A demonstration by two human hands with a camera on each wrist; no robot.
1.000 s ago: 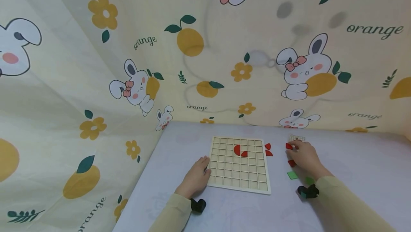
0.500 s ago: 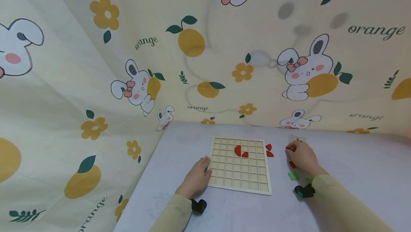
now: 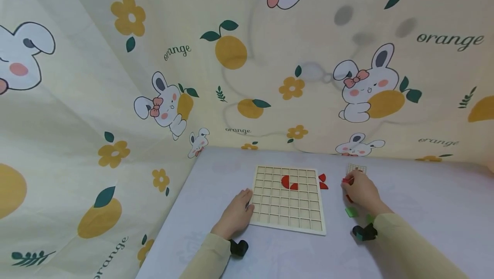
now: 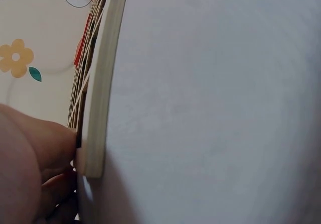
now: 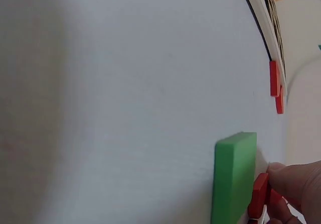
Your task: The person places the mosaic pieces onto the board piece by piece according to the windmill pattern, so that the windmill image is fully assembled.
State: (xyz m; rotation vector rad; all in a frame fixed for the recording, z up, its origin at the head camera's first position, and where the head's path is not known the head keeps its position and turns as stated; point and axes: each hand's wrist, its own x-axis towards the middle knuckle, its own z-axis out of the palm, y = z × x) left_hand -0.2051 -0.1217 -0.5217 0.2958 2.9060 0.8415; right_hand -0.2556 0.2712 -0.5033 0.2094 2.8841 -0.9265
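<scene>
The right hand [image 3: 362,189] is pinching a red piece [image 3: 344,180] between thumb and fingers over the table [image 3: 289,255], right of the board [image 3: 270,210], and it's drifting slightly closer to the board than a second ago, now covering more of the red piece below it. The left hand [image 3: 234,213] is staying put, fingers extended, touching the board's left edge.

Left hand [image 4: 37,163] touching wooden board [image 4: 98,103] near corner; red piece [image 4: 78,53] farther along; flower-print cloth [image 4: 49,45] behind.
</scene>
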